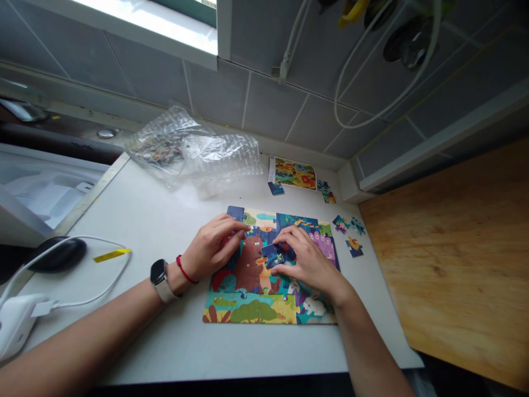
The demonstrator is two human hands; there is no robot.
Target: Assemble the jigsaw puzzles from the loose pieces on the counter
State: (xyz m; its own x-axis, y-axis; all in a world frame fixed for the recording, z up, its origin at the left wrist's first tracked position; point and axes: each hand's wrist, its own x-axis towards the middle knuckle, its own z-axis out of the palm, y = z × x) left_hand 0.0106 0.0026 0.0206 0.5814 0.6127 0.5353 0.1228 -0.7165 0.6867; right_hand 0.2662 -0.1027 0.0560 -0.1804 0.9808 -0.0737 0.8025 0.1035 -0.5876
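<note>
A colourful jigsaw puzzle (pixel 258 309) with a brown bear, an orange fox-like animal and a white rabbit lies on the white table. Above its middle, my right hand (pixel 308 258) pinches a dark blue puzzle piece (pixel 271 256) between thumb and fingers. My left hand (pixel 215 242) rests over the puzzle's upper left part, its fingers bent and the thumb close to the index finger; whether anything is between them is too small to tell. A watch and a red string are on the left wrist.
Loose pieces (pixel 354 246) lie right of the puzzle. Behind it are a picture card (pixel 294 173) and a clear plastic bag (pixel 185 149). A black mouse (pixel 60 253), white cable and adapter (pixel 19 325) sit at left; a wooden board (pixel 458 259) is at right.
</note>
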